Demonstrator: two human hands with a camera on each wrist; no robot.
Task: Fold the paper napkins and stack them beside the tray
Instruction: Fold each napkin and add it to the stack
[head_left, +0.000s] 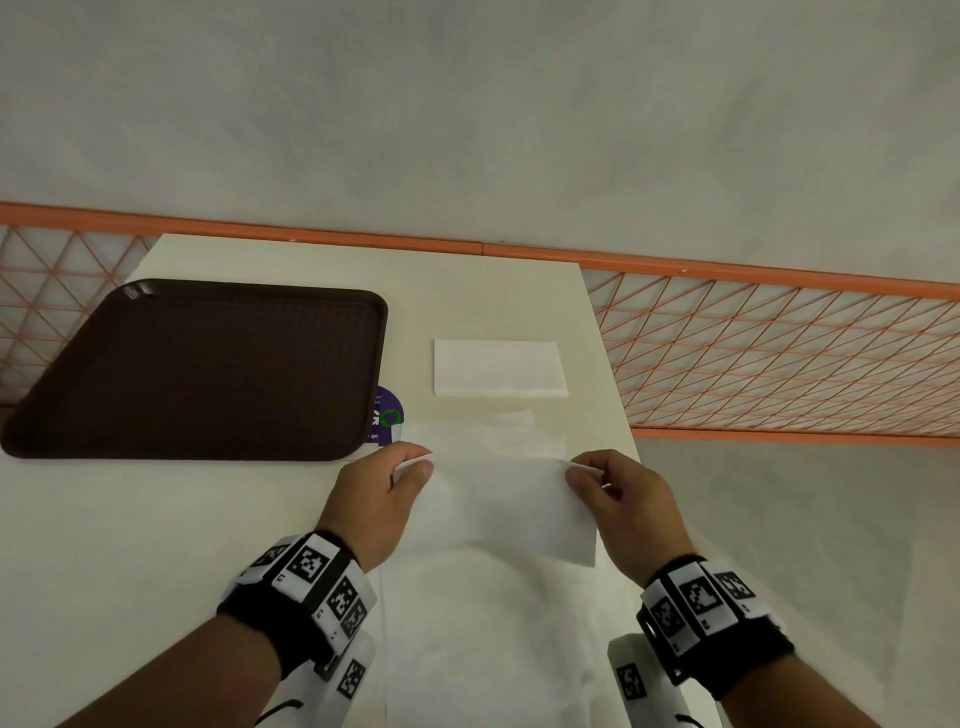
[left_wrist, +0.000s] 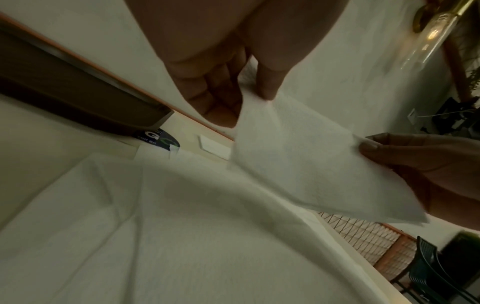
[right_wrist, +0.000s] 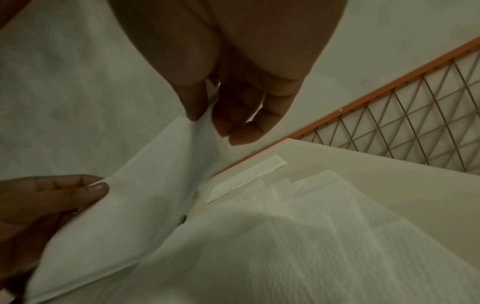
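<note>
A white paper napkin (head_left: 498, 499) hangs lifted above the table, doubled over. My left hand (head_left: 410, 467) pinches its left corner between thumb and fingers, and my right hand (head_left: 584, 475) pinches its right corner. The left wrist view shows the same napkin (left_wrist: 298, 164) with my left thumb on it and the right hand (left_wrist: 405, 152) opposite; the right wrist view shows it (right_wrist: 124, 216) too. Beneath lie several unfolded napkins (head_left: 488, 623) spread flat. One folded napkin (head_left: 498, 368) lies on the table to the right of the dark brown tray (head_left: 208, 296).
The cream table (head_left: 156, 519) ends at a right edge close to my right hand. An orange mesh railing (head_left: 779, 353) runs behind and to the right. A purple round sticker (head_left: 387, 415) shows at the tray's near right corner.
</note>
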